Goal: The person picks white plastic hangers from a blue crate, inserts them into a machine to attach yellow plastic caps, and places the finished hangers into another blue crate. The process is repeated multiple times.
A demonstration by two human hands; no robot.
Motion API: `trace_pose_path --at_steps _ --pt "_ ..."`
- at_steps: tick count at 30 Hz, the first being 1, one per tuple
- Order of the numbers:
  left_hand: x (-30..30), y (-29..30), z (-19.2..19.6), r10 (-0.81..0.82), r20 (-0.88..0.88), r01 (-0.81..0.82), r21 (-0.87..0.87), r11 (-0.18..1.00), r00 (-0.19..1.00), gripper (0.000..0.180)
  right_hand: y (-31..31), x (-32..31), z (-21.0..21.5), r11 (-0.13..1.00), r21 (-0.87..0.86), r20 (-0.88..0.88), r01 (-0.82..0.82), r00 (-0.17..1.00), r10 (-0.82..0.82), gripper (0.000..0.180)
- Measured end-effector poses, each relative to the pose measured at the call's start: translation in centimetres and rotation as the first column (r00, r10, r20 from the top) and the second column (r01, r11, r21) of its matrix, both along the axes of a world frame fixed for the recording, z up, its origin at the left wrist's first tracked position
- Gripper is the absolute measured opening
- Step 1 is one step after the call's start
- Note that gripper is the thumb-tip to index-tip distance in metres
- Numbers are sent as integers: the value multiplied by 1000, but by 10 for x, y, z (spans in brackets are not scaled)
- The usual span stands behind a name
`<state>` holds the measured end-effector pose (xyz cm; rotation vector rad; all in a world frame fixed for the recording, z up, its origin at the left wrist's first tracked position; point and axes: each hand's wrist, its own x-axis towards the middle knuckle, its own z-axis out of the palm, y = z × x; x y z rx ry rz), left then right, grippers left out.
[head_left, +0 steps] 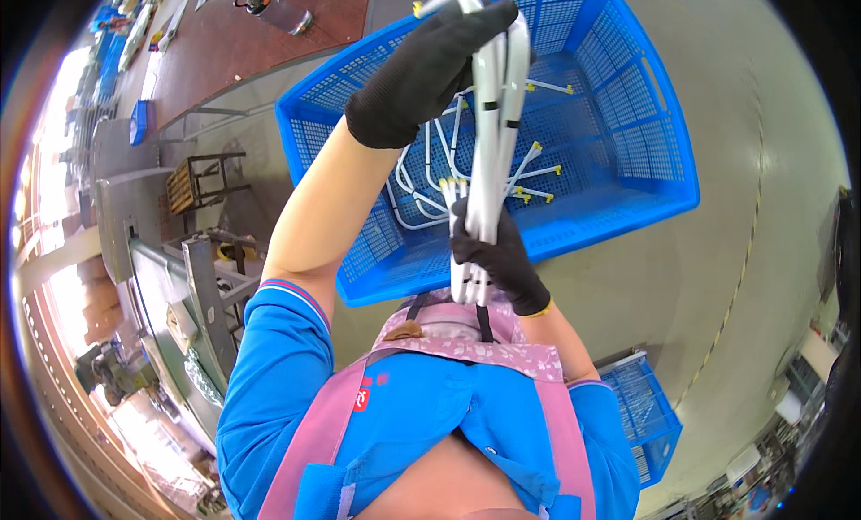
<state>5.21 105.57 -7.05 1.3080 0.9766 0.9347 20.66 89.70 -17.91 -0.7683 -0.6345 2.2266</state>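
The fingers (pixel 466 22) of the left hand (pixel 421 72), in a black glove, are curling tightly over the bent top end of a bundle of white metal tubes (pixel 491 134), clenching it from above. The fingers (pixel 466 222) of the right hand (pixel 498 255), also gloved in black, are wrapping around the lower part of the same bundle, gripping it just above the tube ends that are sticking out below the palm. The bundle is hanging nearly upright between the two hands, in the air above the near half of a big blue plastic crate (pixel 664 152).

More white bent tubes with yellow end caps (pixel 538 172) are lying loose on the crate's mesh floor, behind and beside the held bundle. The crate is sitting on a grey floor (pixel 771 278) marked with a yellow-and-black striped line.

Closer in, the person is wearing a blue shirt under a pink apron (pixel 466 341). A second, smaller blue crate (pixel 650 412) is standing on the floor at the person's right. To the left, a brown surface (pixel 242 45) is carrying a drinking bottle (pixel 278 11), and grey metal machinery (pixel 197 296) is standing below it.
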Motion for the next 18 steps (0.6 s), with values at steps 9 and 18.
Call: trace_pose_path --at_steps 9,18 --pt "-106 -110 -279 38 -359 -162 -322 933 933 28 96 57 -91 974 26 420 224 882 -214 38" --pt "-147 -264 -536 -100 -703 -417 -524 743 704 29 163 -36 -318 970 238 907 56 343 -243 48"
